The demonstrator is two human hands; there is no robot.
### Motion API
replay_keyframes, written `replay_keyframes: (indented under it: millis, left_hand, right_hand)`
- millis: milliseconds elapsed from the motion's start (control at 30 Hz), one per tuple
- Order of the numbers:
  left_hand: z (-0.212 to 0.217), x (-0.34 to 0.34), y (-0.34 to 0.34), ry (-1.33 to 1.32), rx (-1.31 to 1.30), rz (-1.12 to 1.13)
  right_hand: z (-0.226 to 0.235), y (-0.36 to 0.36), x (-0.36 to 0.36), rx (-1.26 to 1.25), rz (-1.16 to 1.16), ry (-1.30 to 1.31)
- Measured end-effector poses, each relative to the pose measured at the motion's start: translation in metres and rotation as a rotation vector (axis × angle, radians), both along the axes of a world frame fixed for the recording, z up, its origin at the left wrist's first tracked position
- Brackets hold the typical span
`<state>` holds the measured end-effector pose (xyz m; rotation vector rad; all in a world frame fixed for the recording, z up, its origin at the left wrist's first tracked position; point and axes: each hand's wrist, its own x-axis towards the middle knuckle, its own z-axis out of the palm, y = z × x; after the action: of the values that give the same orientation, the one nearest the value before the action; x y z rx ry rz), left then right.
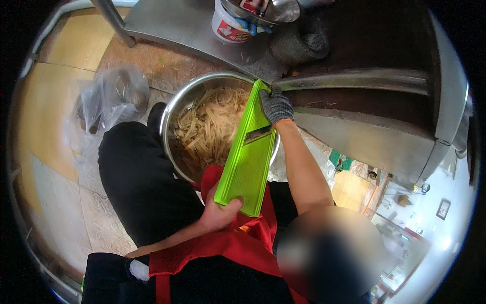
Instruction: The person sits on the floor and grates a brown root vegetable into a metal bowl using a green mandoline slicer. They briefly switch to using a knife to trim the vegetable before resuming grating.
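Slicer (243, 175) slants 7 to 1 o'clock over bowl's (167, 134) 3 o'clock side. Your left hand (216, 213): fingers gripping slicer's near end. Gloved right hand (277, 107) at far end, grip unclear.

A single head-worn fisheye camera faces downward from above; the green slicer (245, 169) and steel bowl (166, 129) lie close beneath, the floor (55, 180) curving toward the field's edge.
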<state>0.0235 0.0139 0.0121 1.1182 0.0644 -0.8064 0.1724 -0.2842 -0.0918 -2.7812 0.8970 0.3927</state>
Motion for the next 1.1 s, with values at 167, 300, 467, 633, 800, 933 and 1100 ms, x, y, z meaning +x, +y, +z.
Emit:
replay_keyframes:
  millis: [167, 300, 467, 633, 800, 933, 1100]
  left_hand:
    - [0.003, 0.000, -0.001, 0.039, -0.039, 0.033]
    - [0.000, -0.004, 0.007, 0.139, -0.061, 0.019]
    - [-0.004, -0.009, 0.015, 0.049, -0.025, 0.029]
    - [0.003, 0.000, 0.008, 0.012, -0.024, -0.033]
    - [0.004, 0.001, 0.006, 0.126, -0.073, 0.014]
    - [0.000, -0.004, 0.002, 0.055, -0.079, 0.063]
    - [0.002, -0.005, 0.001, 0.067, -0.074, 0.043]
  right_hand:
    - [0.040, 0.006, -0.021, 0.216, 0.130, -0.166]
    - [0.127, 0.102, -0.111, -0.165, 0.624, -0.166]
    - [0.101, 0.120, -0.120, -0.197, 0.598, -0.154]
    - [0.019, 0.016, -0.010, -0.061, -0.013, 0.077]
    - [0.010, -0.001, 0.004, 0.098, 0.163, 0.102]
    - [0.040, 0.009, -0.013, 0.188, 0.137, -0.019]
    - [0.078, 0.004, -0.067, 1.644, -0.778, -0.715]
